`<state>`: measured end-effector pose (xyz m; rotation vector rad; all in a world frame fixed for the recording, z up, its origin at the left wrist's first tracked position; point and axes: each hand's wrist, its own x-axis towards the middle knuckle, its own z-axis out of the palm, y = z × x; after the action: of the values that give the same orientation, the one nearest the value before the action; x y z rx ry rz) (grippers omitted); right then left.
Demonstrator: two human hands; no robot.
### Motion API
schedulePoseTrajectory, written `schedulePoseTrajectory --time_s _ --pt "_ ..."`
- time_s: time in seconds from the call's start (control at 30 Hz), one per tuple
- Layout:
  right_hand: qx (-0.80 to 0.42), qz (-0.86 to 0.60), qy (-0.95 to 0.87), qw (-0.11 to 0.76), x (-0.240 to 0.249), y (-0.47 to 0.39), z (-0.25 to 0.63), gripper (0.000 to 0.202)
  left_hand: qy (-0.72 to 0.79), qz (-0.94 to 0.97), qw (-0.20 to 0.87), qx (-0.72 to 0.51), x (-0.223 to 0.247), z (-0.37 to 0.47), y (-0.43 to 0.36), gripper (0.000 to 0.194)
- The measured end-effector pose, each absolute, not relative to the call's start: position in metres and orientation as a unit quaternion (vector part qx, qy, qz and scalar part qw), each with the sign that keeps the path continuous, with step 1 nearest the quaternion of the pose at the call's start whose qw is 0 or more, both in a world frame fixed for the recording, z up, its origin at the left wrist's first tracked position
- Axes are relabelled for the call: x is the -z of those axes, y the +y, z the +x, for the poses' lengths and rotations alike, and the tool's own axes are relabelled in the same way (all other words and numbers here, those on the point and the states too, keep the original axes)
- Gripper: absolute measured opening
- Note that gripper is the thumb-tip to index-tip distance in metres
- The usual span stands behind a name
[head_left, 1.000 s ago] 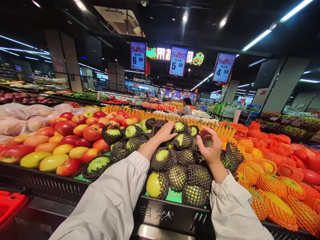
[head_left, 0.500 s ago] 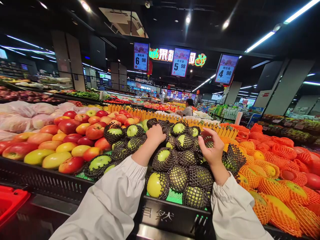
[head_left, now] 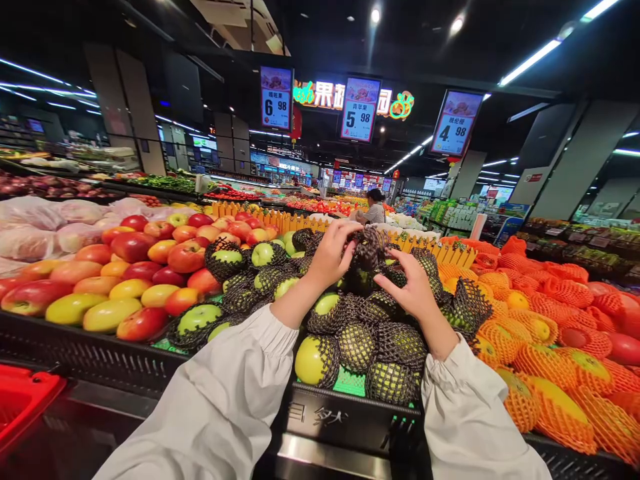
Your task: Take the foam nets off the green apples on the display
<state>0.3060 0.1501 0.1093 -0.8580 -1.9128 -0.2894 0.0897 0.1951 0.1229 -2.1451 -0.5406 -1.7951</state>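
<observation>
My left hand [head_left: 333, 257] grips a green apple in a black foam net [head_left: 371, 248], raised above the pile. The net covers most of this apple. Just to its right is my right hand [head_left: 411, 283], thumb and fingers apart, close to the held apple but not closed on it. Beneath both hands, several netted green apples [head_left: 356, 347] fill a black crate [head_left: 345, 408] with a green liner. One green apple [head_left: 310, 360] at the front shows bare skin on its left side.
Red and yellow fruit [head_left: 133, 247] is heaped on the left, beside plastic-bagged fruit [head_left: 30, 227]. Orange-netted fruit [head_left: 555, 400] lies on the right. A low yellow fence [head_left: 300, 223] runs behind the apples. A red basket [head_left: 30, 393] stands lower left. Far back is a person [head_left: 374, 210].
My left hand has lifted a netted apple from the pile and moved right with it. My right hand has shifted slightly left and down, towards that apple. The camera view tilted slightly.
</observation>
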Motion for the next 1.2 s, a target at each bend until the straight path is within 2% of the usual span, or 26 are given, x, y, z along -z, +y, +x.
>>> schedulePoseTrajectory --time_s 0.13,0.3,0.37,0.6,0.73,0.83,0.93,1.0,1.1,1.17,1.2 --pt "0.129 -0.321 -0.798 0.493 -0.111 0.149 0.304 0.053 -0.196 -0.802 0.112 0.553 -0.122 0.094 0.192 0.022" --pt "0.106 -0.298 -0.785 0.532 -0.112 0.149 0.303 0.013 -0.205 -0.817 0.093 0.532 -0.121 0.092 0.193 0.021" --pt "0.06 -0.303 -0.769 0.56 -0.11 0.151 0.305 0.009 -0.218 -0.809 0.096 0.538 -0.121 0.091 0.194 0.021" --pt "-0.239 -0.271 -0.647 0.671 -0.108 0.162 0.308 0.018 -0.322 -0.788 0.083 0.518 -0.121 0.092 0.197 0.011" --pt "-0.326 -0.259 -0.582 0.699 -0.107 0.169 0.313 0.025 -0.347 -0.784 0.055 0.511 -0.119 0.093 0.201 0.005" --pt "-0.362 -0.27 -0.575 0.682 -0.106 0.167 0.313 0.043 -0.349 -0.766 0.041 0.538 -0.118 0.092 0.203 0.003" --pt "-0.37 -0.293 -0.637 0.609 -0.108 0.158 0.308 0.061 -0.343 -0.744 0.015 0.573 -0.119 0.092 0.204 0.016" --pt "-0.374 -0.315 -0.684 0.542 -0.109 0.153 0.303 0.063 -0.308 -0.74 -0.049 0.596 -0.119 0.094 0.205 0.023" --pt "-0.411 -0.344 -0.711 0.456 -0.11 0.148 0.299 0.048 -0.226 -0.709 -0.288 0.603 -0.118 0.096 0.21 0.019" --pt "-0.438 -0.343 -0.698 0.452 -0.11 0.147 0.298 0.044 -0.197 -0.656 -0.44 0.581 -0.117 0.096 0.214 0.017" --pt "-0.447 -0.333 -0.687 0.466 -0.11 0.147 0.298 0.044 -0.195 -0.635 -0.469 0.582 -0.116 0.095 0.216 0.017"
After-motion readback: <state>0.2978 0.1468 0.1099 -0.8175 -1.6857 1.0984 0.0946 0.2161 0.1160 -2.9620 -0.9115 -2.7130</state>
